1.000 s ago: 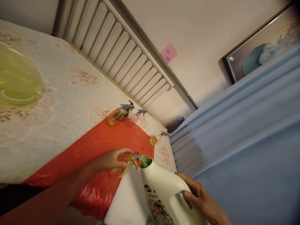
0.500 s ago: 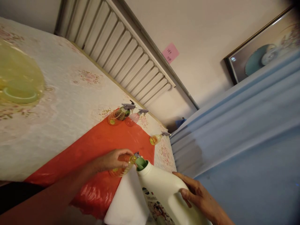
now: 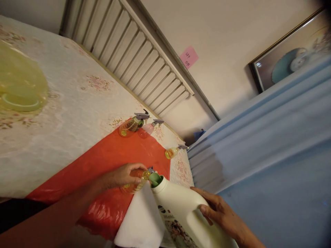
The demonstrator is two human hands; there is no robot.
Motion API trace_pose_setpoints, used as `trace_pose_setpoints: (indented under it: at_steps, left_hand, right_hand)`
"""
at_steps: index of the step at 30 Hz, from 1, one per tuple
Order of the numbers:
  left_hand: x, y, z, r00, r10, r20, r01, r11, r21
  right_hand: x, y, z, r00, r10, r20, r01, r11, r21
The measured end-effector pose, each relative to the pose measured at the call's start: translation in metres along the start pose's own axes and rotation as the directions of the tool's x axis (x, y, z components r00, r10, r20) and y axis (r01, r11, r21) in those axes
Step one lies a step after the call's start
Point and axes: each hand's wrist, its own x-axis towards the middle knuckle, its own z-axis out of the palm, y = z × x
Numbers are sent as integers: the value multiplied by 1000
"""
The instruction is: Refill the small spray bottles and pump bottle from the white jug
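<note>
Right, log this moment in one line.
left hand: holds clear bottle | right hand: grips pale jug | green spout: beside bottle's neck, contact unclear | red sheet: on floral tablecloth

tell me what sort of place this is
Probably a room in a home: there's a floral cover, a framed picture on the wall and a large blue cloth.

The left hand (image 3: 133,175) and its long, slim forearm (image 3: 77,203) are bare. The right hand (image 3: 219,210) is bare too.
</note>
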Motion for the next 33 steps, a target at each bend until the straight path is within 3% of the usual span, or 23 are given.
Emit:
trace_pose_setpoints:
  at_steps: [33]
  left_hand:
    - [-1, -1, 0, 1000, -9, -8, 9, 1000, 8]
  right_hand:
    - [4, -11, -10, 999, 42, 16, -41, 998, -57]
